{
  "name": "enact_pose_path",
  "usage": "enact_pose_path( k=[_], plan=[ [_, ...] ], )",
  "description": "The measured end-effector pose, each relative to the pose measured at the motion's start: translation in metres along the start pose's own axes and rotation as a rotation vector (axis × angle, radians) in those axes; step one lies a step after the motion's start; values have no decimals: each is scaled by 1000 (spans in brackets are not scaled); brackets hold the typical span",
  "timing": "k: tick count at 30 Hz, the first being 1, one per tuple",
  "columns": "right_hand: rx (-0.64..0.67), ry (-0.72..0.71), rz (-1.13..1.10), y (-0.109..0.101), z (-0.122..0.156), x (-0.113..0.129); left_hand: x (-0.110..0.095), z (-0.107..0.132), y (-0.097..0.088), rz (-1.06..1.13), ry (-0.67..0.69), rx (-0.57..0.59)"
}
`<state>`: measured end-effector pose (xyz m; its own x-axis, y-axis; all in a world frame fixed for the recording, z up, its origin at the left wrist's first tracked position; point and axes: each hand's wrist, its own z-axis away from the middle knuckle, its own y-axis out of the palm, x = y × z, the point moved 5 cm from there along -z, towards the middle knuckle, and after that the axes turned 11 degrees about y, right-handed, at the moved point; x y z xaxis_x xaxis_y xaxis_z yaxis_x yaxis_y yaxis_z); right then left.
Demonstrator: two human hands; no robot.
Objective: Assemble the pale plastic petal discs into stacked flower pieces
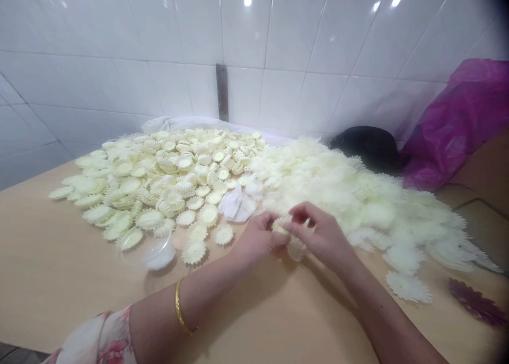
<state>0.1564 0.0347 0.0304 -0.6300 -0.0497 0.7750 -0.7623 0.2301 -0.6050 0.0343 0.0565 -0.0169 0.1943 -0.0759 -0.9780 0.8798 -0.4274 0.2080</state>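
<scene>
Both hands meet over the front middle of the table. My left hand (260, 234) is closed, its fingers curled round the edge of a small pale yellow flower piece (280, 224) with a notched rim. From the other side, my right hand (324, 237) pinches the same piece between thumb and fingers. Just under the fingers hangs a whitish, thin petal disc (296, 250); whether it is joined to the upper piece I cannot tell. Beyond my left hand lies a heap of cupped yellow flower pieces (185, 162). Flat frilled petal discs (358, 200) are piled past my right hand.
A clear bowl (157, 254) with something white in it stands left of my left forearm. A crumpled white cloth or tissue (237, 204) lies between the heaps. Right: a black rounded object (363, 144), a magenta plastic bag (457, 120) and a dark red petal piece (477, 302). Behind is a tiled wall (159, 88).
</scene>
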Motion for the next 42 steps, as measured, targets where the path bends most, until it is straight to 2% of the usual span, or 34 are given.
enact_pose_path(
  k=[3, 6, 10, 14, 18, 22, 26, 28, 30, 33, 36, 38, 42],
  plan=[
    [102, 36, -24, 9, 3, 2, -2, 1, 4, 4, 0, 40],
    [94, 44, -37, 12, 4, 1, -3, 2, 6, -17, -1, 46],
    [14, 52, -8, 14, 6, -1, -3, 1, 2, -18, 2, -13],
    [-62, 42, 21, 11, 5, -2, -1, 1, 1, 12, 2, -15],
    [-217, 62, 33, -7, 1, -6, -3, 1, 0, -9, -19, -70],
    [-284, 141, 173, -20, -7, -18, -4, 3, 0, -8, -73, -100],
    [-379, 70, 257, -25, -7, -19, -5, 3, 1, -8, -98, -93],
    [-345, -1, 179, -22, -5, -12, -5, 3, 1, 4, -89, -85],
    [-231, -34, 85, -15, -3, -5, -4, 2, 1, 15, -76, -73],
    [-37, 2, -2, -2, 1, 1, -3, 0, 2, 36, -47, -32],
    [98, 45, -61, 9, 4, 3, -2, -1, 3, 50, -15, 19],
    [136, 70, -107, 12, 5, 2, -2, 0, 2, 39, -9, 23],
    [101, 133, -128, 13, 7, -1, -4, 1, 2, 37, -4, 4]
  ],
)
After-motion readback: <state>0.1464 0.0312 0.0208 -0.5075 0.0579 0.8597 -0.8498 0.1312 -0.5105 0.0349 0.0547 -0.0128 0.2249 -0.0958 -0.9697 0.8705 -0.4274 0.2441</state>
